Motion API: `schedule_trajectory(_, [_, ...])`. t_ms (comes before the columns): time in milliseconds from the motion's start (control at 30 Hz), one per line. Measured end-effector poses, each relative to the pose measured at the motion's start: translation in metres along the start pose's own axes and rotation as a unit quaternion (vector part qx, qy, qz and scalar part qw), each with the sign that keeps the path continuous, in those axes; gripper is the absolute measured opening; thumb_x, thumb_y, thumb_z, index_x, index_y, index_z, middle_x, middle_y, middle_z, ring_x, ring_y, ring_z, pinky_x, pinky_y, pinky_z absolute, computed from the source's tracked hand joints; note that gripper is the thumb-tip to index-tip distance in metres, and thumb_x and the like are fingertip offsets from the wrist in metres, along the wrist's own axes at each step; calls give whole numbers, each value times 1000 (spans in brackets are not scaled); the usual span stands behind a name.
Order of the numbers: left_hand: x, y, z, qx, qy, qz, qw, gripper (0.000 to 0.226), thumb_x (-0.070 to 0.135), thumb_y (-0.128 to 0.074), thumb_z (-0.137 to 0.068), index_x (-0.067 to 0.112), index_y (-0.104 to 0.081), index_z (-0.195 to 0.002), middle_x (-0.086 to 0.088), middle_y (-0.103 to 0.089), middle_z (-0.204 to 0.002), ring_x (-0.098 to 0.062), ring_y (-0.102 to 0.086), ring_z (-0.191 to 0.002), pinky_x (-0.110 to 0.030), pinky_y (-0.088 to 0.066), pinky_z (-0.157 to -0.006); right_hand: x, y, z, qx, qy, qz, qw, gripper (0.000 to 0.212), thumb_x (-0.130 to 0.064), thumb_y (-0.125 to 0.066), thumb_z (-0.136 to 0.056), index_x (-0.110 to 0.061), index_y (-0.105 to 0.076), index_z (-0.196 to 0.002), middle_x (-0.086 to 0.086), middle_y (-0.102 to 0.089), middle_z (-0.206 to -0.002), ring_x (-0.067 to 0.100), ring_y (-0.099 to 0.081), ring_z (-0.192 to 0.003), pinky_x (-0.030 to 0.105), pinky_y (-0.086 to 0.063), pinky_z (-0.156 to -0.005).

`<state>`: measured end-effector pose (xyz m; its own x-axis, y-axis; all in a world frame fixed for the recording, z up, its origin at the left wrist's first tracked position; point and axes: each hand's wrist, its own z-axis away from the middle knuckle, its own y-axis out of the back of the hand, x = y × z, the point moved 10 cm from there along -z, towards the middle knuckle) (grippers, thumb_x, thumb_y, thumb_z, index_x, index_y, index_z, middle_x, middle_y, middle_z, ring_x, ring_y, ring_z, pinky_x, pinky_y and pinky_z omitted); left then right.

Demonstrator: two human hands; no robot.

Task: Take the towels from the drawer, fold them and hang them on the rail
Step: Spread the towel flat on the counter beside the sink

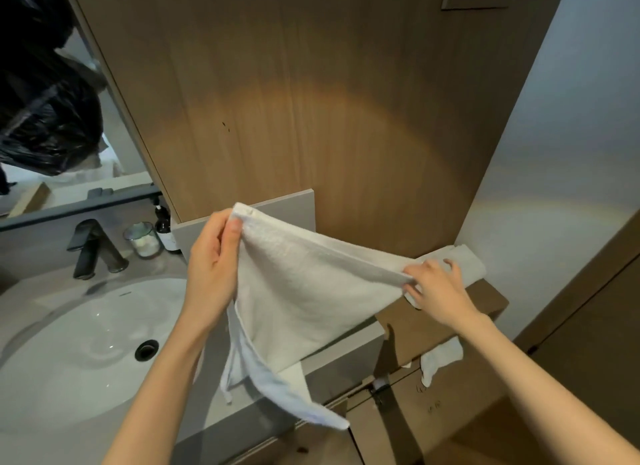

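Head view: both hands hold one white towel [311, 291] above the counter [346, 357], to the right of the sink [86, 343]. The left hand [213, 260] pinches the top corner at about 10 o'clock from the cloth's middle, thumb over the hem. The right hand [438, 286] pinches the other end at about 3 o'clock, fingers curled on the edge. That held edge, the long axis, runs taut from 10 o'clock down to 4 o'clock, left end higher. The rest hangs toward 6 o'clock, with its tail past the counter front. Each hand has one corner, so the next fold likely means bringing them together. A second towel [464, 260] lies on the ledge [491, 298] just beyond the right hand. No rail shows plainly.
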<state>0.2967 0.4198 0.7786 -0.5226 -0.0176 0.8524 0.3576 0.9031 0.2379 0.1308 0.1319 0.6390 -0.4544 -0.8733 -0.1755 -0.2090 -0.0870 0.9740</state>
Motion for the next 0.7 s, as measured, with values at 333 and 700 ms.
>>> schedule_trajectory(333, [62, 18, 5, 185, -28, 7, 982, 27, 30, -37, -104, 15, -58, -111, 17, -56, -92, 11, -49, -80, -8, -39, -73, 9, 217, 49, 291, 52, 57, 954, 27, -6, -66, -83, -17, -61, -107, 6, -64, -112, 27, -50, -109, 45, -20, -101])
schedule_trajectory(700, [-3, -42, 156, 163, 110, -32, 980, 24, 26, -41, -103, 11, -59, -98, 2, -57, -87, -16, -51, -85, -17, -38, -67, 64, 124, 165, 142, 136, 107, 975, 52, 13, -76, -47, -24, -56, -77, -15, -28, -65, 11, -6, -69, 32, -2, -61])
